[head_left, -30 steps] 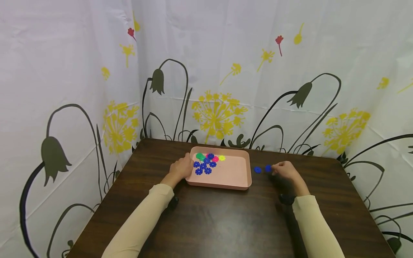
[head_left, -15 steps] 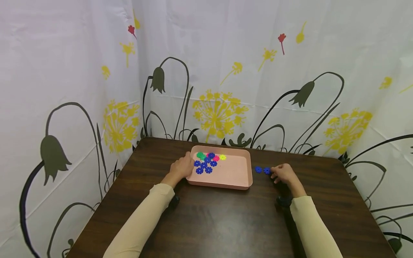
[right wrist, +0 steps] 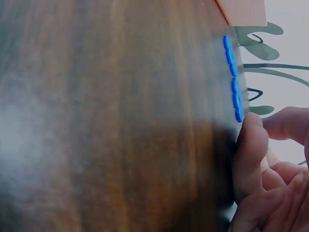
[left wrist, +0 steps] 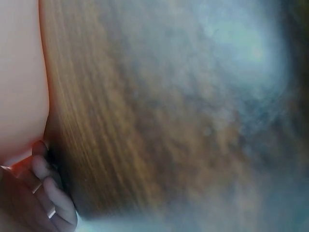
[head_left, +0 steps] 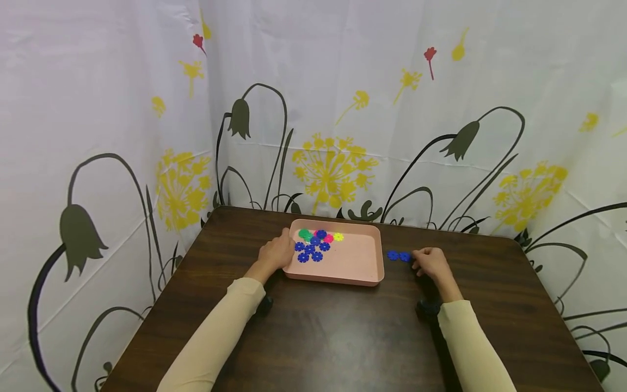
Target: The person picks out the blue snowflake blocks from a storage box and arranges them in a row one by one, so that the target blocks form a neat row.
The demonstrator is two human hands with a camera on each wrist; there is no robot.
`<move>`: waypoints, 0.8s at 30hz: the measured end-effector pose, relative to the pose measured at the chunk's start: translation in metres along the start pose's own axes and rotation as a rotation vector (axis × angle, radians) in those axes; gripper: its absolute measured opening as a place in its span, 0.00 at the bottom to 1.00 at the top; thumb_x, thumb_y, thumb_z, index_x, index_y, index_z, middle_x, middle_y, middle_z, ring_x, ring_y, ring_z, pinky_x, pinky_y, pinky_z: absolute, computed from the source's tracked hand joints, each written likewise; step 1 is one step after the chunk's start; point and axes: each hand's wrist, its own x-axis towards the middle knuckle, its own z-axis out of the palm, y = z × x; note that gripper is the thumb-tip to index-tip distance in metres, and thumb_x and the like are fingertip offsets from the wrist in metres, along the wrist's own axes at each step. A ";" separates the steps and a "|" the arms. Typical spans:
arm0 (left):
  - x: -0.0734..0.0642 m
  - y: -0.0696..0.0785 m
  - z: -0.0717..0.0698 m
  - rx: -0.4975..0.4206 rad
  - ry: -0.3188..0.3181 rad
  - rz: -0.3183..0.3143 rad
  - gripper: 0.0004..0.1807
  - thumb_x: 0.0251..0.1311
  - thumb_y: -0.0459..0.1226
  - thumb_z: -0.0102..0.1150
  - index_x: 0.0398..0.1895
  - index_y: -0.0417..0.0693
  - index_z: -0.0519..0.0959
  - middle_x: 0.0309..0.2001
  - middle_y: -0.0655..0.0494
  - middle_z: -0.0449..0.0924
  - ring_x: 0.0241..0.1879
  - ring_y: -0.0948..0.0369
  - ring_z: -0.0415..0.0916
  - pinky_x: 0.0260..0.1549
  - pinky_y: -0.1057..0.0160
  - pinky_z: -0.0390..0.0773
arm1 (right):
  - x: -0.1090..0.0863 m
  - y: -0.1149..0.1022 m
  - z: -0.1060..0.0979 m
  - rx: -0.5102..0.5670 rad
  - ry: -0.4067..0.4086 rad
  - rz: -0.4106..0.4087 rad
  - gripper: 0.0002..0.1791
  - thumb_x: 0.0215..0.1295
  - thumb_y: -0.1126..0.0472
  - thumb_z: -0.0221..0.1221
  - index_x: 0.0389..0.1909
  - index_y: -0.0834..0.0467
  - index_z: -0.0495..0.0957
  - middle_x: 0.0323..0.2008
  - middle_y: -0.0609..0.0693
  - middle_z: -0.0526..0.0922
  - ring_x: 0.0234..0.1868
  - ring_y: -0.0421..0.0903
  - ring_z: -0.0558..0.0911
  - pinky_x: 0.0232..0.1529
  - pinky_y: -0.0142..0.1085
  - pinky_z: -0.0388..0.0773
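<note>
Discs (head_left: 393, 255), two blue ones, lie between pink tray (head_left: 354, 260) and right hand (head_left: 432, 263).

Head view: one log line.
left hand: at pink tray, left edge; right hand: at blue disc; second blue disc: alongside, on table

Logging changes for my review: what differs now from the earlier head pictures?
The right hand has brought one blue disc leftward, so it lies beside the other blue disc; whether it is released is unclear. The left hand stays at the left edge of the pink tray; the pieces inside look unchanged.
</note>
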 end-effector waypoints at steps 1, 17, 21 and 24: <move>0.000 0.000 0.000 0.002 0.001 0.001 0.24 0.85 0.47 0.37 0.73 0.43 0.63 0.44 0.44 0.81 0.36 0.49 0.79 0.47 0.44 0.82 | 0.000 0.001 0.000 0.007 0.010 0.006 0.21 0.82 0.57 0.54 0.52 0.74 0.82 0.22 0.46 0.83 0.18 0.42 0.81 0.27 0.35 0.82; -0.009 0.002 0.009 -0.013 0.019 -0.013 0.30 0.84 0.47 0.40 0.82 0.48 0.56 0.59 0.41 0.84 0.46 0.45 0.83 0.59 0.38 0.79 | 0.004 -0.048 0.000 0.382 -0.113 0.039 0.13 0.82 0.50 0.55 0.40 0.52 0.81 0.24 0.38 0.79 0.18 0.35 0.64 0.20 0.29 0.58; -0.010 0.002 0.010 -0.009 0.031 -0.016 0.25 0.84 0.47 0.41 0.75 0.45 0.62 0.53 0.42 0.85 0.45 0.45 0.83 0.58 0.39 0.80 | 0.006 -0.074 0.013 0.385 -0.176 0.006 0.12 0.83 0.51 0.54 0.43 0.54 0.79 0.27 0.40 0.79 0.20 0.35 0.64 0.22 0.29 0.59; -0.007 0.004 0.007 -0.013 0.051 -0.013 0.23 0.84 0.47 0.42 0.71 0.43 0.65 0.50 0.42 0.84 0.43 0.46 0.82 0.57 0.40 0.80 | 0.014 -0.094 0.020 0.357 -0.186 -0.038 0.13 0.83 0.52 0.55 0.49 0.58 0.79 0.29 0.41 0.80 0.22 0.35 0.66 0.22 0.29 0.59</move>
